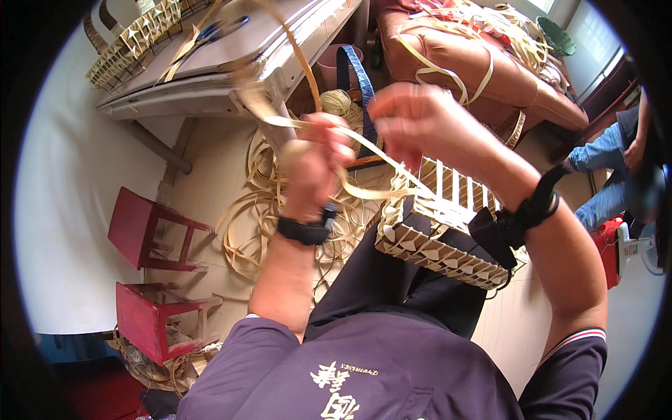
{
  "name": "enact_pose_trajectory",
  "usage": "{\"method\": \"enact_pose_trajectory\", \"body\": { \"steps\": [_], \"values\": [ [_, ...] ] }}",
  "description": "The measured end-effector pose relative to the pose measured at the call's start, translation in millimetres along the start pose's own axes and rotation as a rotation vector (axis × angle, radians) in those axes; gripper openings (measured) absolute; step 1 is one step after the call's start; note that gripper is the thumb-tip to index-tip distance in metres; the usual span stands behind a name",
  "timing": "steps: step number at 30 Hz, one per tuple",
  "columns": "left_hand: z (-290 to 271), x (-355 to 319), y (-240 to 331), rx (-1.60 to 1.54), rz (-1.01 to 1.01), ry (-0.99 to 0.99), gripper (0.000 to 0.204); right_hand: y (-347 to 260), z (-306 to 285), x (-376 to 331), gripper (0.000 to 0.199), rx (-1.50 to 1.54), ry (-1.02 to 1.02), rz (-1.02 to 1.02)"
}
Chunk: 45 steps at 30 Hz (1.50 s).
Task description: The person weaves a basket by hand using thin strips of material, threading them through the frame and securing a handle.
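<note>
A woven basket (437,260) of cream strips, with a dark band, rests on my lap. Pale flat strips (364,190) run from its near left part up to my left hand (318,157). That hand is closed around a strip, and the strip's loose length arcs up toward the table, blurred by motion. My right hand (423,119) hangs above the basket's far side with its fingers bent downward. Motion smears those fingers, so whether they grip anything cannot be made out.
Coils of strip (245,231) lie on the floor at left, near two red stools (143,318). A table (203,77) at upper left bears scissors (222,28) and a woven piece (133,45). More strips cover a brown sofa (483,70). Another person's legs (602,171) show at right.
</note>
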<state>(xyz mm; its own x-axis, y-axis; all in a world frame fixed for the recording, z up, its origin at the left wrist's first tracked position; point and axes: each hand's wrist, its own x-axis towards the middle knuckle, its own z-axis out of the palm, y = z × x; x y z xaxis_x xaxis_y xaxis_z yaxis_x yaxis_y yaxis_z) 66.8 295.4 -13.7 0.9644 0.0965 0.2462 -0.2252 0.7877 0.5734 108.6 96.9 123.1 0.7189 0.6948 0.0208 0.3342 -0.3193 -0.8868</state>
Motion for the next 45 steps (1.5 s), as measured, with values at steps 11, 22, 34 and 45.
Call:
{"method": "enact_pose_trajectory", "body": {
  "steps": [11,22,34,45],
  "values": [
    [-5,-14,-17,0.34,-0.063,-0.172,0.034,-17,9,10,0.026,-0.049,0.013,-0.201],
    [-48,4,74,-0.103,0.369,0.043,0.025,49,4,-46,0.015,-0.359,-0.365,0.329],
    [-28,-23,-57,0.649,-0.159,-0.213,0.021,-31,19,-9,0.023,0.196,0.101,-0.119],
    [7,-29,-39,0.402,-0.146,-0.239,0.053,-9,16,-10,0.023,0.149,-0.037,-0.182]
  ]
}}
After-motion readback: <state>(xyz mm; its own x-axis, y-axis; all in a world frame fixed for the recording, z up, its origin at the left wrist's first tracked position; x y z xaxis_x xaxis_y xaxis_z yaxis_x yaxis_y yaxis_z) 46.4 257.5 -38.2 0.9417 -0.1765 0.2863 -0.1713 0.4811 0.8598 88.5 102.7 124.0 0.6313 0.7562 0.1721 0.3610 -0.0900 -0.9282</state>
